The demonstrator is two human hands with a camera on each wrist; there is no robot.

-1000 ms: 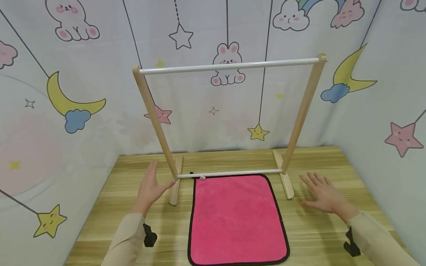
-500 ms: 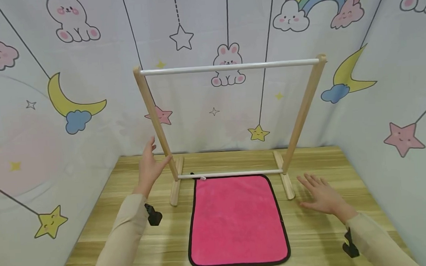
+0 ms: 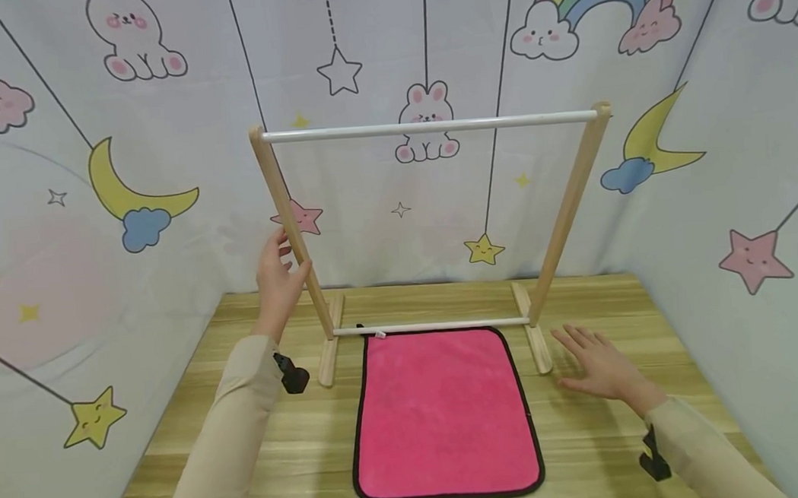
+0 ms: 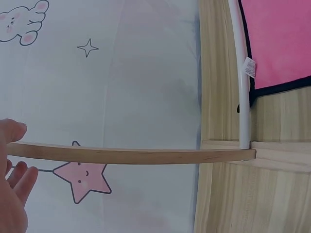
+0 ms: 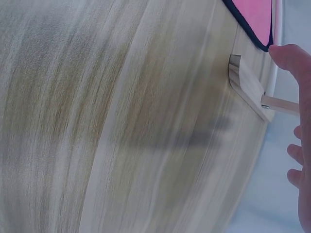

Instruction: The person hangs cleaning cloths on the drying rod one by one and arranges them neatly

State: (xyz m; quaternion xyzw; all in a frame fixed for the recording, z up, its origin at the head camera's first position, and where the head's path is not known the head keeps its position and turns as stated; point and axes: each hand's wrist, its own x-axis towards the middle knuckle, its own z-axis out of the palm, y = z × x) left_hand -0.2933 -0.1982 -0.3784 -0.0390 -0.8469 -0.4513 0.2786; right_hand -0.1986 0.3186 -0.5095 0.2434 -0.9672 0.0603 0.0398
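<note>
A wooden rack point(image 3: 285, 203) with a white top rod point(image 3: 426, 127) and a white bottom rod point(image 3: 438, 326) stands upright on the table. My left hand point(image 3: 279, 283) is at its left post, thumb in front and loosely bent fingers on the outer side. In the left wrist view, the thumb point(image 4: 14, 131) lies above the post point(image 4: 131, 155) and the fingers below, with gaps showing. Spread fingers mark my right hand point(image 3: 601, 366), which holds nothing, to the right of the right foot point(image 3: 533, 340). Between the feet lies a flat pink cloth point(image 3: 443, 414) with black edging.
The rack stands on a wood-grain table point(image 3: 296, 468) with a printed curtain point(image 3: 385, 250) behind and at both sides. A small white tag point(image 3: 380, 333) shows at the cloth's far left corner, beside the bottom rod. Both sleeves carry small black devices point(image 3: 293, 373).
My left hand has risen along the left post, from near its base to about mid-height, and its fingers have bent more. The right hand has barely shifted. Rack and cloth stay put.
</note>
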